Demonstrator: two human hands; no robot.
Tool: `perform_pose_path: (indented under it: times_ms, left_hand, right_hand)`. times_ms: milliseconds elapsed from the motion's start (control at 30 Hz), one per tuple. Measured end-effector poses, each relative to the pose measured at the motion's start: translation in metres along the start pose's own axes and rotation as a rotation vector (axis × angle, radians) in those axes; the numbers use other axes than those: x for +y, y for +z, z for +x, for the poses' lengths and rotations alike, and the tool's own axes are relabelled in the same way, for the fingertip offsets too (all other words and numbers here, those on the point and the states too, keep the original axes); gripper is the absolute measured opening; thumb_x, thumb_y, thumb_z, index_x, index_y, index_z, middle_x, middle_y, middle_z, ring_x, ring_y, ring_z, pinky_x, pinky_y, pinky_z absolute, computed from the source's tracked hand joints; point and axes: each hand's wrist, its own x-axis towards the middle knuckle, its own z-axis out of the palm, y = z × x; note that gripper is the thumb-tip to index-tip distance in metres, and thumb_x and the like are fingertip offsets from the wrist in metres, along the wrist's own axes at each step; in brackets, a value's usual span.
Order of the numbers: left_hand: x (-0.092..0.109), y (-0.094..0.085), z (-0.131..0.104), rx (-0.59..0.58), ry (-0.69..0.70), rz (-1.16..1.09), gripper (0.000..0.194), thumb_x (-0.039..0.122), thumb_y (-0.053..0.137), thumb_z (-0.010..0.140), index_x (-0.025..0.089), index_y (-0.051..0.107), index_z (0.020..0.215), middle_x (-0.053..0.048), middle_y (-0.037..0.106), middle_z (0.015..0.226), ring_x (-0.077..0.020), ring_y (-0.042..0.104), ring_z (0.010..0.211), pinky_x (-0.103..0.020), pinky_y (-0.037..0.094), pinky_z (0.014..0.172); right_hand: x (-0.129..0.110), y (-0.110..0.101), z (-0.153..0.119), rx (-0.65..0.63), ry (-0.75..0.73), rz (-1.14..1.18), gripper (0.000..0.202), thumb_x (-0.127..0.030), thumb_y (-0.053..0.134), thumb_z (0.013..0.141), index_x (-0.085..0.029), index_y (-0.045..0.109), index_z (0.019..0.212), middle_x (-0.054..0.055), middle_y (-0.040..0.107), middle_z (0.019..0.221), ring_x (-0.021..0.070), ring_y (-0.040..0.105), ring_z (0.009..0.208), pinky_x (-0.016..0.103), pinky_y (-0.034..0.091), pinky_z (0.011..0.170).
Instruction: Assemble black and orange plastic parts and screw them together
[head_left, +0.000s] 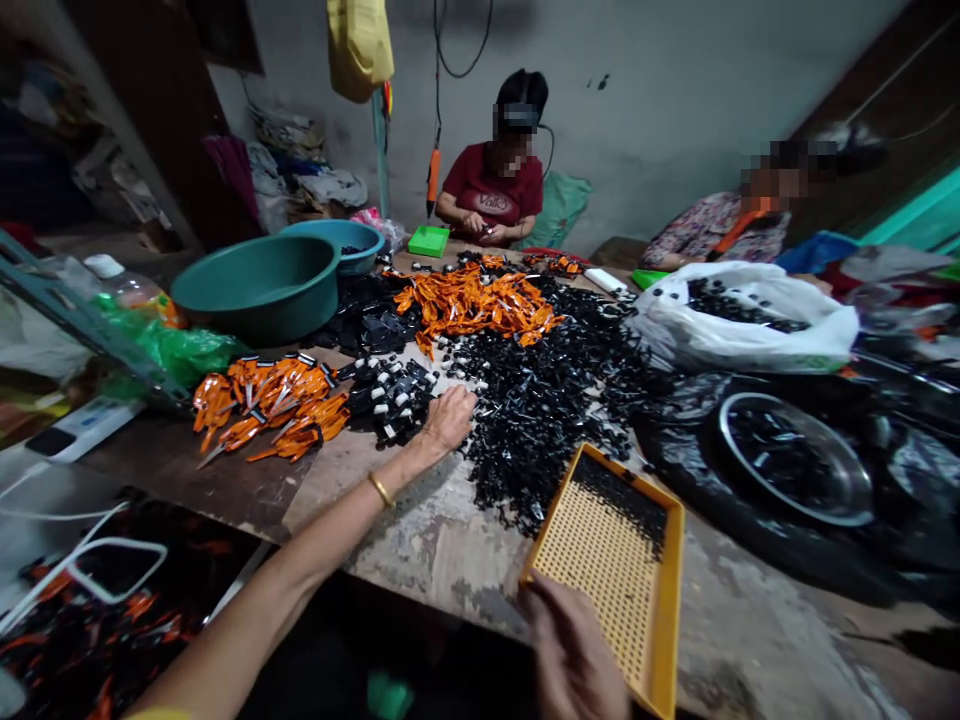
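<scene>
My left hand (450, 417), with a bracelet at its wrist, reaches to the left edge of a heap of small black plastic parts (525, 430). Its fingers are curled together, and what they hold, if anything, is hidden. Beside it lie black pieces with white ends (390, 392). My right hand (576, 650) grips the near left rim of a yellow perforated tray (600, 560), which sits at the table's front edge. Small dark bits lie across the tray's far part. Orange pieces with metal blades (274, 405) are piled left of my left hand.
More orange pieces (476, 303) form a heap mid-table. A green basin (255, 290) and a blue basin (349, 250) stand left. On the right are a white bag (720, 335) and a metal bowl (795, 460) with black parts. Two people sit opposite; an orange electric screwdriver (433, 180) hangs there.
</scene>
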Motion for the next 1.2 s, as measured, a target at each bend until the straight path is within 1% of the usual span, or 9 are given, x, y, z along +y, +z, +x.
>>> perform_pose_path:
  times_ms: [133, 300, 433, 533, 633, 767, 867, 1000, 1200]
  left_hand:
    - [0.008, 0.017, 0.028, -0.018, -0.062, -0.046, 0.028, 0.003, 0.042, 0.081, 0.013, 0.06, 0.1, -0.014, 0.061, 0.101, -0.025, 0.055, 0.099, -0.037, 0.041, 0.086]
    - [0.006, 0.005, 0.03, 0.013, -0.114, -0.189, 0.037, 0.0, 0.045, 0.077, 0.015, 0.06, 0.106, -0.01, 0.064, 0.094, -0.0213, 0.057, 0.096, -0.033, 0.042, 0.086]
    - [0.007, -0.017, -0.017, -0.025, -0.106, -0.384, 0.037, 0.011, 0.053, 0.078, 0.016, 0.058, 0.114, -0.004, 0.065, 0.087, -0.0151, 0.059, 0.078, -0.025, 0.046, 0.07]
    - [0.009, -0.022, -0.071, -0.345, -0.155, -0.926, 0.032, 0.021, 0.061, 0.073, 0.012, 0.063, 0.103, -0.003, 0.063, 0.082, -0.0108, 0.054, 0.061, -0.021, 0.042, 0.053]
    - [0.01, -0.021, -0.115, -0.558, -0.283, -1.246, 0.03, 0.027, 0.071, 0.065, 0.011, 0.067, 0.09, -0.003, 0.062, 0.078, -0.0092, 0.052, 0.057, -0.021, 0.04, 0.051]
    - [0.003, -0.025, -0.132, -0.618, -0.326, -1.251, 0.026, 0.027, 0.074, 0.062, 0.012, 0.069, 0.083, -0.001, 0.062, 0.071, -0.0078, 0.05, 0.055, -0.021, 0.039, 0.053]
    - [-0.005, -0.033, -0.109, -0.527, -0.251, -1.129, 0.028, 0.026, 0.072, 0.064, 0.013, 0.069, 0.088, -0.002, 0.066, 0.078, -0.0106, 0.054, 0.062, -0.021, 0.04, 0.055]
    - [-0.002, -0.038, -0.038, -0.178, -0.076, -0.697, 0.027, 0.028, 0.061, 0.076, 0.015, 0.067, 0.098, -0.004, 0.068, 0.09, -0.0144, 0.059, 0.073, -0.023, 0.044, 0.06]
    - [0.038, -0.003, 0.066, 0.047, -0.105, -0.335, 0.016, 0.024, 0.064, 0.075, 0.017, 0.067, 0.089, -0.008, 0.065, 0.104, -0.0243, 0.056, 0.104, -0.034, 0.04, 0.088]
  right_hand:
    - [0.014, 0.048, 0.001, -0.235, -0.071, 0.08, 0.02, -0.022, 0.051, 0.091, -0.022, 0.065, 0.105, 0.006, 0.065, 0.087, 0.0176, 0.065, 0.08, 0.026, 0.054, 0.07]
    - [0.03, 0.052, 0.001, -0.242, 0.018, 0.084, 0.018, -0.025, 0.05, 0.092, -0.022, 0.065, 0.102, 0.005, 0.064, 0.088, 0.0173, 0.065, 0.082, 0.026, 0.054, 0.071]
    - [0.025, 0.048, 0.004, -0.165, 0.1, 0.143, 0.033, -0.028, 0.051, 0.092, -0.024, 0.053, 0.124, 0.009, 0.058, 0.108, 0.0174, 0.063, 0.086, 0.028, 0.056, 0.069]
    - [0.018, 0.052, 0.013, -0.101, 0.033, 0.062, 0.053, -0.029, 0.054, 0.09, -0.026, 0.037, 0.14, 0.014, 0.043, 0.133, 0.0236, 0.055, 0.109, 0.039, 0.054, 0.085]
    - [0.017, 0.059, 0.019, -0.125, -0.126, -0.011, 0.052, -0.027, 0.057, 0.089, -0.026, 0.04, 0.138, 0.013, 0.046, 0.131, 0.0264, 0.049, 0.119, 0.046, 0.048, 0.096]
    - [0.019, 0.066, 0.014, -0.137, -0.149, 0.021, 0.045, -0.025, 0.059, 0.087, -0.025, 0.048, 0.131, 0.011, 0.054, 0.119, 0.0237, 0.056, 0.11, 0.043, 0.051, 0.092]
    - [0.023, 0.071, 0.006, -0.106, -0.063, 0.067, 0.045, -0.024, 0.058, 0.087, -0.025, 0.048, 0.131, 0.011, 0.053, 0.124, 0.0249, 0.054, 0.114, 0.044, 0.051, 0.093]
    - [0.033, 0.077, 0.0, -0.108, -0.022, 0.147, 0.054, -0.019, 0.055, 0.086, -0.024, 0.04, 0.138, 0.014, 0.049, 0.132, 0.0236, 0.061, 0.107, 0.04, 0.055, 0.088]
    - [0.042, 0.08, 0.001, -0.074, -0.09, 0.076, 0.046, -0.012, 0.049, 0.084, -0.023, 0.051, 0.128, 0.014, 0.05, 0.128, 0.025, 0.055, 0.116, 0.041, 0.054, 0.088]
